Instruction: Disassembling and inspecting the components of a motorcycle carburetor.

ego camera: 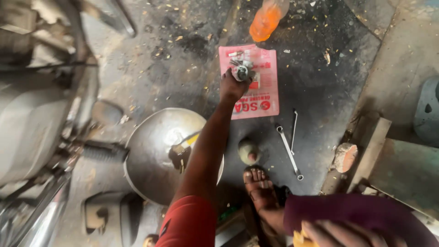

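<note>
Clamped in the left hand (233,84), fingers curled tight around it: 1 small grey metal part (242,72), held just above the near end of a pink flat packet (263,98) on the floor (320,82). Directly under and beyond the hand, on that packet, a few more small metal bits, too blurred to sort.

Judging by the pose, caught at the packet itself, either lifting the part off or setting it down; cannot tell which. Calls for a steady grip and a level wrist, so nothing small rolls off onto the gritty floor.

Beyond the hand: 1 orange bottle (265,20) lying on its side, part full of orange liquid. To the right of the hand and nearer the body: 1 spanner (288,151) and 1 thin bent rod (294,126).

Left of the forearm: 1 wide metal bowl (151,155), holding a dark puddle and a yellow-handled tool (185,146). Further left, motorcycle parts (36,114).

Near the body: right hand (338,233) low on a maroon lap by something yellow (299,240); grip impossible to tell.
</note>
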